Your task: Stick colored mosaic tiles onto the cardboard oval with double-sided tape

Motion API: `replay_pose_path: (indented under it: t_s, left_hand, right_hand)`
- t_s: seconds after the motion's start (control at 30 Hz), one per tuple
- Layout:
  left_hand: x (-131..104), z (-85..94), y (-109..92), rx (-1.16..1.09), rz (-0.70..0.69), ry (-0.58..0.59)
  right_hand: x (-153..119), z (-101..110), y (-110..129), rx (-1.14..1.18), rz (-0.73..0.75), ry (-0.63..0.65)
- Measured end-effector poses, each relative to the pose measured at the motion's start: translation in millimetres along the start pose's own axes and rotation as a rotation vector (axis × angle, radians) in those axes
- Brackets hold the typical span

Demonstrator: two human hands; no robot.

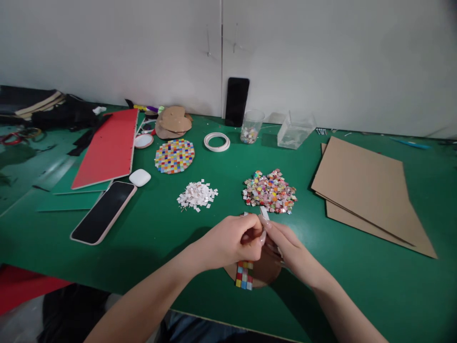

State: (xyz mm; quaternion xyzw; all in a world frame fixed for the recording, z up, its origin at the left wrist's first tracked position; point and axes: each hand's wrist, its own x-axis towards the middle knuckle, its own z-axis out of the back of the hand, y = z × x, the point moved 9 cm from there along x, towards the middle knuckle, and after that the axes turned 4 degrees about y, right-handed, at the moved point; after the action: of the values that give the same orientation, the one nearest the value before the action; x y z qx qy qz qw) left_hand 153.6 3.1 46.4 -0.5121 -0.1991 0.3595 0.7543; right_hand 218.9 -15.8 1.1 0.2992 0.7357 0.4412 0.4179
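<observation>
Cardboard disc: flat on the table at its near edge, partly beneath both hands, with colored mosaic tiles in a band on its left part; likely set there so both hands reach it easily.
Right hand: thumb and finger clamped on a small white strip, its end poking up, probably pinched low to leave that end free.
Left hand: fingers curled, tips drawn in beside the strip; whether they grip it, I cannot tell.
Shiny tile pile: just beyond the hands, seemingly for quick picking.
White chips: heaped left of the pile, apart from it, perhaps to prevent mixing.
Tile-covered disc: farther back, possibly a pattern to look at.
Green tabletop: glossy, with cardboard sheets at right and a red board at left.
Pale wall: seamed panels behind, a dark smartphone propped against them.
</observation>
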Motion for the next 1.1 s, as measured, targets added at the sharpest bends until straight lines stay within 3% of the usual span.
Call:
replay_pose_path:
  t_s: [0.27,0.47,0.67,0.97,1.1]
  left_hand:
    - [-1.7,-2.4,4.5,-0.043,0.032,0.007]
    - [-3.6,-3.9,6.2,-0.052,0.069,0.034]
    - [-3.7,0.2,-2.7,-0.033,0.007,0.043]
    - [-2.0,0.2,-3.0,0.131,-0.060,0.006]
    - [-2.4,2.8,-6.4,0.300,-0.129,-0.082]
  right_hand:
    - [0.7,-0.2,-1.1,-0.037,0.015,-0.010]
    - [2.7,1.5,6.7,-0.150,0.106,-0.039]
    - [2.4,2.6,6.5,-0.098,0.112,-0.042]
    - [3.1,3.2,10.2,-0.215,0.166,-0.027]
    - [3.2,3.8,15.5,-0.316,0.202,-0.027]
